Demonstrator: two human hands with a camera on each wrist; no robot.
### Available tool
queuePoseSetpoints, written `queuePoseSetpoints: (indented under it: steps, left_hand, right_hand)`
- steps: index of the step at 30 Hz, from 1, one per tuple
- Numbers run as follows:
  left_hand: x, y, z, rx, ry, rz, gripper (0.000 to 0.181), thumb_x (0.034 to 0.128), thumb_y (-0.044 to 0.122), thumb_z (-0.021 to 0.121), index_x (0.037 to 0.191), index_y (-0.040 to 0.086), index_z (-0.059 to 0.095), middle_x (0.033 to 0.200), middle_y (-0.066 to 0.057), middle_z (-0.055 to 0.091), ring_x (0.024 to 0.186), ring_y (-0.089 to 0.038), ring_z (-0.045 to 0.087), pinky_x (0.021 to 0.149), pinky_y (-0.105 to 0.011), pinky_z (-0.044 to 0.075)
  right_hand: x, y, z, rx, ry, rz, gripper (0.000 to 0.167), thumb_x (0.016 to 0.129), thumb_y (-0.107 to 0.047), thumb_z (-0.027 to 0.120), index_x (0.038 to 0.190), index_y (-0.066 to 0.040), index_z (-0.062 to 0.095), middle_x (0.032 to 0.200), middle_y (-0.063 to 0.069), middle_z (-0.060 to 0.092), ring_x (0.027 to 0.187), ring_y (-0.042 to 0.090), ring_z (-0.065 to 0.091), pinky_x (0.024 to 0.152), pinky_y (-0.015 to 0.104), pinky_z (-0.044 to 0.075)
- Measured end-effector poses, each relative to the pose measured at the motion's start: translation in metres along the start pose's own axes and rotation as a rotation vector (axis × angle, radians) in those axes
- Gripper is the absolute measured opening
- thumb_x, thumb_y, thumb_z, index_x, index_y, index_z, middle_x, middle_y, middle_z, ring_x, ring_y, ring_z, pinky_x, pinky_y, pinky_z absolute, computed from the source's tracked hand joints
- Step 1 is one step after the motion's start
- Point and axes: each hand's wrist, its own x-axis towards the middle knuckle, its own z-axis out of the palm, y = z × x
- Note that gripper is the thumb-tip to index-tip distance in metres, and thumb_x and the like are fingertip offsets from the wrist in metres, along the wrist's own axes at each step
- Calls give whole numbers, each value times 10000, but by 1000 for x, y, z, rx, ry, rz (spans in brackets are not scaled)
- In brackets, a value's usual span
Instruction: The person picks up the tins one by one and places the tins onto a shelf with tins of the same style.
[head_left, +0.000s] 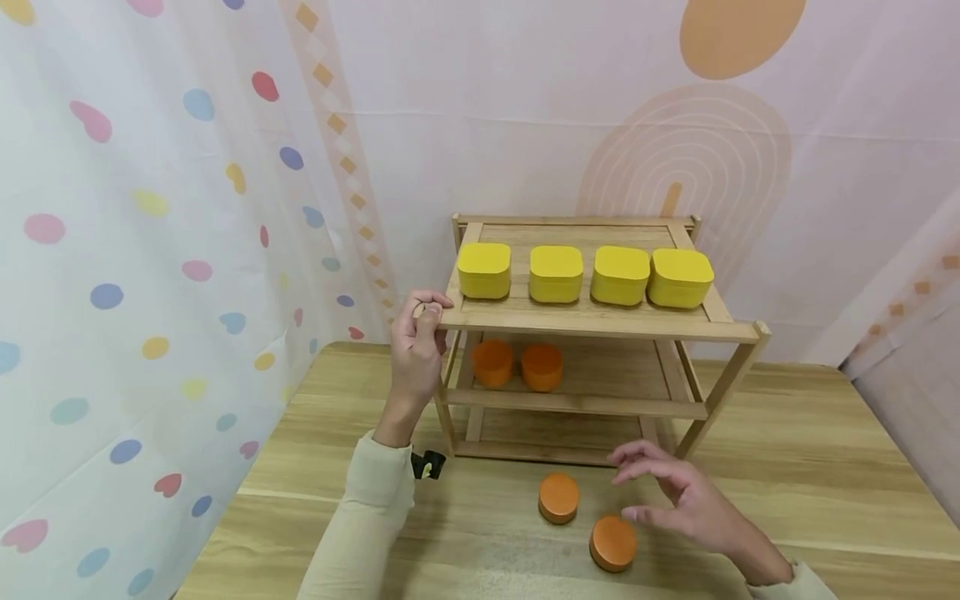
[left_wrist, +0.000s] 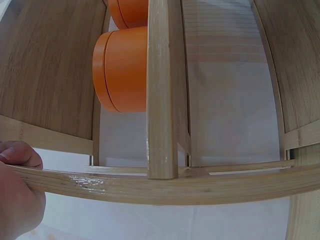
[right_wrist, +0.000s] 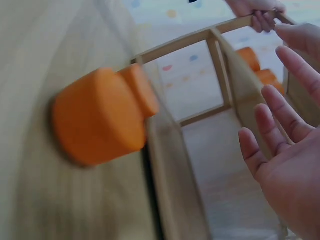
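Note:
In the head view my left hand (head_left: pixel 418 350) grips the front left corner of a three-tier wooden shelf rack (head_left: pixel 600 321), fingers and thumb curled round the frame. My right hand (head_left: pixel 686 500) is held with fingers spread and holds nothing. It hovers just right of two round orange tins, a nearer one (head_left: pixel 613 543) and a farther one (head_left: pixel 558 498), both upright on the table. Two more orange tins stand on the middle tier, a left one (head_left: pixel 492 363) and a right one (head_left: pixel 542 367). The left wrist view shows an orange tin (left_wrist: pixel 122 70) partly hidden by a wooden bar.
Several yellow rounded-square tins (head_left: pixel 557 273) stand in a row on the top tier. The wooden table (head_left: pixel 817 450) runs under the rack. A patterned cloth (head_left: pixel 187 208) hangs at the left and behind. A small black device (head_left: pixel 429 465) is at my left wrist.

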Motion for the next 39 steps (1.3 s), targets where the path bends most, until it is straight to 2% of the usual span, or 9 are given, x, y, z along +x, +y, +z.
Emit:
queuePoseSetpoints:
  steps: [4, 9, 16, 20, 23, 25, 31, 39]
  left_hand:
    - [0, 1, 0, -3, 7, -3, 264, 1006, 146, 389, 992, -80, 527, 553, 23, 350, 459, -111, 307, 436, -206, 280]
    - [-1, 1, 0, -5, 4, -6, 260, 1005, 140, 388, 994, -82, 523, 557, 23, 348, 460, -112, 305, 435, -207, 277]
    - [-2, 0, 0, 6, -1, -12, 269, 1008, 158, 387, 1002, -72, 525, 550, 19, 343, 452, -119, 300, 430, -213, 277]
    - [-2, 1, 0, 4, 8, -20, 262, 1002, 151, 389, 1004, -72, 527, 556, 12, 344, 457, -115, 305, 436, -208, 286]
    - [-1, 2, 1, -2, 12, -22, 260, 1001, 146, 393, 1003, -76, 529, 559, 5, 347, 463, -112, 310, 441, -205, 294]
    - [-1, 2, 1, -8, 13, -22, 259, 1001, 143, 396, 999, -81, 527, 558, 3, 349, 464, -109, 312, 443, -205, 297]
    - [-2, 1, 1, -33, 13, -19, 272, 998, 153, 401, 995, -91, 521, 530, 23, 338, 449, -104, 295, 433, -208, 279]
    - [-1, 0, 0, -22, 12, -29, 278, 1002, 172, 401, 996, -79, 520, 519, 34, 323, 445, -101, 276, 435, -206, 263]
  right_hand:
    - [-14, 7, 2, 66, -25, 9, 480, 810, 181, 651, 1210, -81, 626, 1339, 88, 508, 1270, 138, 476, 1078, 198, 365]
    - [-26, 13, 6, 114, -18, 8, 475, 802, 198, 643, 1206, -51, 621, 1333, 129, 513, 1286, 139, 476, 1094, 188, 344]
    - [-41, 18, 10, 215, -50, 128, 389, 855, 167, 609, 1210, 10, 603, 1385, 55, 492, 1303, 100, 458, 1085, 185, 346]
    - [-48, 22, 14, 268, -72, 167, 405, 873, 150, 599, 1250, 2, 588, 1429, 93, 457, 1344, 89, 428, 1089, 169, 330]
    - [-53, 27, 16, 281, -93, 164, 415, 879, 147, 592, 1267, 0, 577, 1450, 140, 429, 1363, 91, 412, 1083, 180, 346]
    - [-56, 30, 18, 297, -101, 181, 417, 881, 141, 594, 1272, -2, 577, 1455, 135, 427, 1361, 77, 409, 1075, 177, 347]
    - [-61, 36, 22, 339, -141, 165, 442, 884, 159, 581, 1298, 5, 558, 1468, 173, 409, 1364, 74, 396, 1073, 172, 331]
    - [-64, 39, 24, 366, -144, 201, 403, 898, 127, 587, 1281, 2, 574, 1486, 181, 387, 1377, 35, 359, 1076, 133, 286]
